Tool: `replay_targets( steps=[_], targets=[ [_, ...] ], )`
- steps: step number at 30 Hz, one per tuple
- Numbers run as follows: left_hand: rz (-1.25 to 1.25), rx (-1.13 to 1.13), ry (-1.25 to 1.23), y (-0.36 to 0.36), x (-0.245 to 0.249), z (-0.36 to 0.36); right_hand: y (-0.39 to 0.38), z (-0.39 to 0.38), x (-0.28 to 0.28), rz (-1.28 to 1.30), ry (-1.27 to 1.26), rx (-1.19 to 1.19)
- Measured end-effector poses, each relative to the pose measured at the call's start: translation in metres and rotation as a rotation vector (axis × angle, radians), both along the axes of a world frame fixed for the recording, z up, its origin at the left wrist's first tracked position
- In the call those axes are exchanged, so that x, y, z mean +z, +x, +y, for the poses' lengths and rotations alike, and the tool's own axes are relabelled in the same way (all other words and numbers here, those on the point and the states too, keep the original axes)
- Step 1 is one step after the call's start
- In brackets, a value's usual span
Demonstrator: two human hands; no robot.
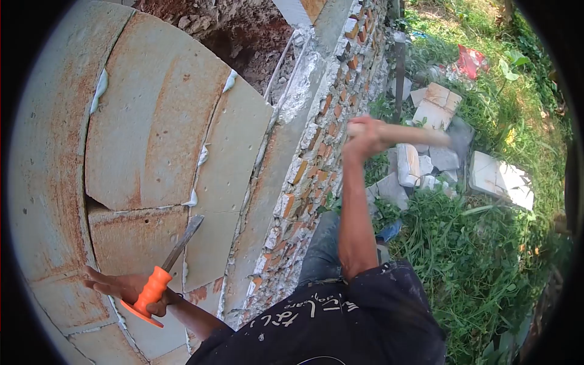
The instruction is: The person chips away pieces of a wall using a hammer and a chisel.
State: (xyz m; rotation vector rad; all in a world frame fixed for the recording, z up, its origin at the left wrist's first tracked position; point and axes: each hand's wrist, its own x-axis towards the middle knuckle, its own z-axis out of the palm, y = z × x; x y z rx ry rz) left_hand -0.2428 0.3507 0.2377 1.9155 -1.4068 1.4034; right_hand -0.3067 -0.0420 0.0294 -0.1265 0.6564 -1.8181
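My left hand point(115, 287) is low at the left with a chisel point(153, 292) held between thumb and palm, its other fingers stretched out. The chisel has a ribbed orange grip with a round guard. Its flat grey steel blade slants up, the tip near a joint between the stone slabs point(164, 115). My right hand point(367, 139) is wrapped round the wooden handle of a hammer point(420, 135), raised over the ground to the right of the wall. The dark hammer head is smeared by motion and well apart from the chisel.
White filler point(100, 91) shows in several slab joints. A rough edge of broken brick and mortar point(316, 140) runs beside the slabs. Dark rubble point(237, 36) lies in a gap at the top. Broken slab pieces point(496, 177) and a red plastic scrap point(471, 61) lie in the grass.
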Motion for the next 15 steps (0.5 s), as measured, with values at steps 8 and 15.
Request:
replay_targets(
  steps=[8,15],
  targets=[
    [-0.046,0.076,-0.071,-0.005,-0.001,-0.005,-0.067,-0.049,-0.078,0.203,0.095,1.02],
    [-0.049,0.06,-0.027,-0.003,-0.002,-0.006,-0.27,-0.182,0.034,-0.008,-0.26,-0.246]
  ],
)
